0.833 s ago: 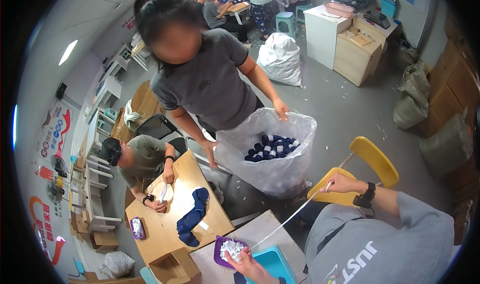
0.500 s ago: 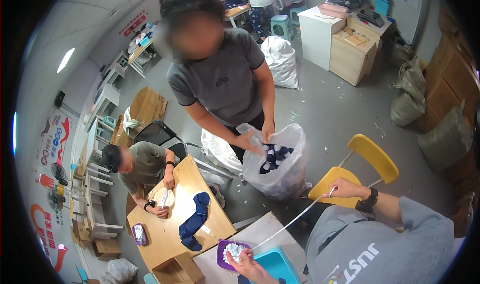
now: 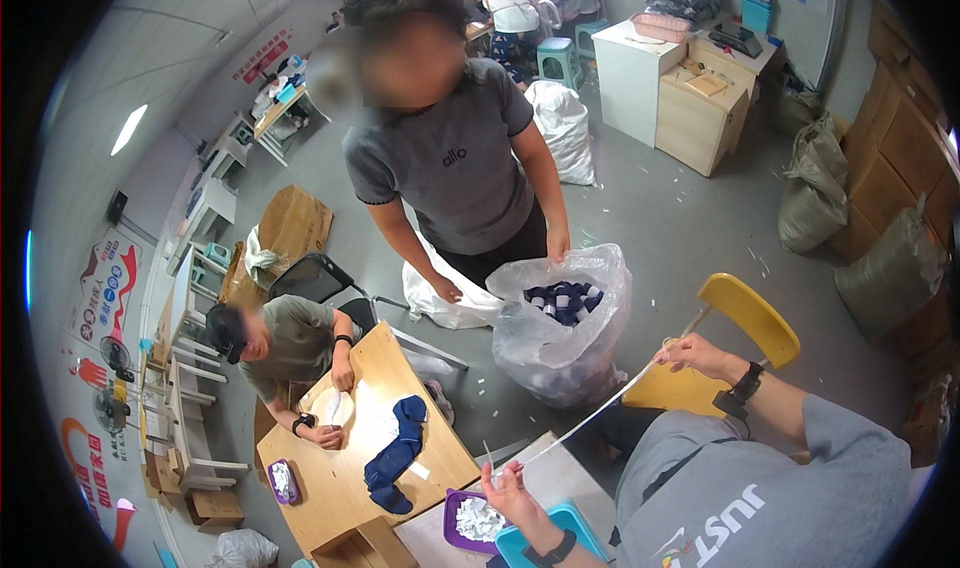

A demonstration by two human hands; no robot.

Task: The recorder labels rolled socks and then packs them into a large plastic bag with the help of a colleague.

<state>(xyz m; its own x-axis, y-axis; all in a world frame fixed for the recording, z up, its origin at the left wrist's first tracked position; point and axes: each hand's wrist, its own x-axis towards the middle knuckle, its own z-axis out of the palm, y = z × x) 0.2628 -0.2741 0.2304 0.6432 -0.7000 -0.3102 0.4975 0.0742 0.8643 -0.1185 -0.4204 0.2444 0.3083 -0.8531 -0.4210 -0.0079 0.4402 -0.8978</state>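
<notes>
A long, thin white strip (image 3: pixel 590 416) stretches slantwise between my two hands. My right hand (image 3: pixel 692 355), beside the yellow chair, pinches its upper end. At the lower end, the fingers of my left hand (image 3: pixel 515 495) are closed on the strip, and a short narrow piece sticks up by the fingertips. Below that hand stands a purple basket (image 3: pixel 452 540) with many small white pieces (image 3: pixel 480 518) in it. A blue bin (image 3: pixel 560 528) sits beside the basket, partly covered by my left wrist.
A co-worker (image 3: pixel 450 158) stands beyond a clear plastic bag (image 3: pixel 565 358) of dark rolled items. Another person (image 3: pixel 295 343) sits at the wooden table (image 3: pixel 440 458), where navy socks (image 3: pixel 395 458) lie. A yellow chair (image 3: pixel 750 318) stands by my right arm; an open cardboard box (image 3: pixel 365 548) is near the basket.
My left hand has risen from the purple basket's contents, with the strip still between my hands. My right hand has shifted slightly up. The standing co-worker's one hand has left the bag.
</notes>
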